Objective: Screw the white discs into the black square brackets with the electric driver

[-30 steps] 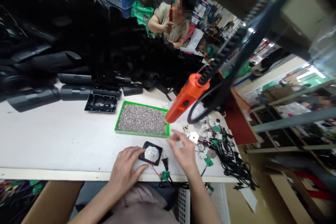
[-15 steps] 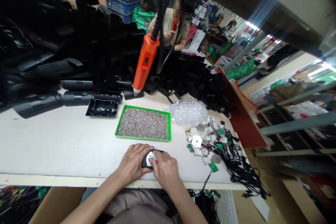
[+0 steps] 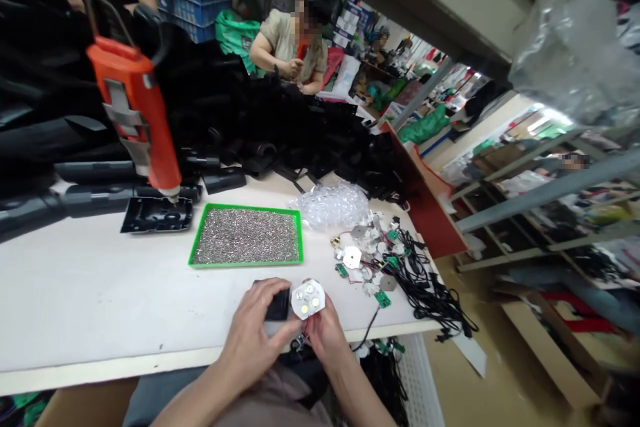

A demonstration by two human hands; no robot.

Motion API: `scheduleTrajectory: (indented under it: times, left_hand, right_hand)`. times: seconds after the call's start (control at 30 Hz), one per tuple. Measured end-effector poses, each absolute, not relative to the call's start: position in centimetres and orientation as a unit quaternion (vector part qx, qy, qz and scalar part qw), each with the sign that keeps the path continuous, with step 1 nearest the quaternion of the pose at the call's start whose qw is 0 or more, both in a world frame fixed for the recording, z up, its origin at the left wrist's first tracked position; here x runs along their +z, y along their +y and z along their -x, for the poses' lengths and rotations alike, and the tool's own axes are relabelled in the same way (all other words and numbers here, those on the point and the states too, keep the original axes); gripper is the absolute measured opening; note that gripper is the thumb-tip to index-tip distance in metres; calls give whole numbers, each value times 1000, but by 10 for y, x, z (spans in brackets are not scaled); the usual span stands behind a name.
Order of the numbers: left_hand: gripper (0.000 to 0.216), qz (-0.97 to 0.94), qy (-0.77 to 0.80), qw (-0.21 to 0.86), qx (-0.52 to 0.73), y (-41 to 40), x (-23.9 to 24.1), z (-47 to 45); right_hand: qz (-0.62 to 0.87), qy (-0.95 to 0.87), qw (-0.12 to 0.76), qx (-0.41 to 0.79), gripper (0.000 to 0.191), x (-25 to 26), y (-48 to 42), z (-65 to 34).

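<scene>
My right hand (image 3: 324, 328) is closed on a white LED board (image 3: 308, 299) with several round yellowish LEDs on its face. Red wires (image 3: 307, 327) hang below the board toward my lap. Just left of it, my left hand (image 3: 257, 323) curls around a small black plastic housing (image 3: 278, 305) near the table's front edge. Its fingers hide part of the housing. Behind both hands lies a green tray (image 3: 245, 264) full of tiny metal screws (image 3: 245, 233).
An orange electric screwdriver (image 3: 140, 113) hangs above a black open shell (image 3: 157, 215). Dark plastic parts (image 3: 280, 120) heap along the back. Clear plastic pieces (image 3: 334, 205), circuit boards (image 3: 383, 298) and black cables (image 3: 420, 287) lie at right. A co-worker (image 3: 290, 47) sits beyond the heap.
My right hand has lifted away from the black housing, and the white LED board now shows in it. The view has swung right; the hanging screwdriver appears farther left and turned.
</scene>
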State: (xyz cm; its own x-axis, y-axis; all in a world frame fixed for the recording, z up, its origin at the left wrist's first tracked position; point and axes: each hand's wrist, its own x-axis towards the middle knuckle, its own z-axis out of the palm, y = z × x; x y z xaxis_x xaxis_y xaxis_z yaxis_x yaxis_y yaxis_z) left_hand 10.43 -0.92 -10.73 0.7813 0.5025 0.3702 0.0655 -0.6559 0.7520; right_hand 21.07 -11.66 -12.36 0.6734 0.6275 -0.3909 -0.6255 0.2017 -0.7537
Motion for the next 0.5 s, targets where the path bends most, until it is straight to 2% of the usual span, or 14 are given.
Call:
scheduleTrajectory:
  times: [0.13, 0.2, 0.27, 0.4, 0.43, 0.5]
  left_hand:
    - [28, -831, 156, 451, 286, -36, -94, -116]
    - [26, -809, 141, 512, 252, -45, -93, -112]
    - [28, -766, 123, 594, 212, -51, -93, -107]
    - [46, -659, 102, 719, 197, -55, -83, -98]
    - [55, -658, 97, 719, 203, -53, -79, -95]
    - [69, -724, 79, 650, 216, -43, -69, -84]
  right_hand:
    - [498, 8, 787, 364, 30, -123, -135, -193]
    - [522, -38, 774, 355, 29, -118, -156, -190]
    - [565, -128, 736, 352, 36, -111, -182, -190]
    - [687, -286, 564, 359, 85, -101, -229, -192]
    - [722, -309, 509, 353, 90, -101, -236, -191]
    - [775, -357, 400, 334, 84, -105, -245, -187]
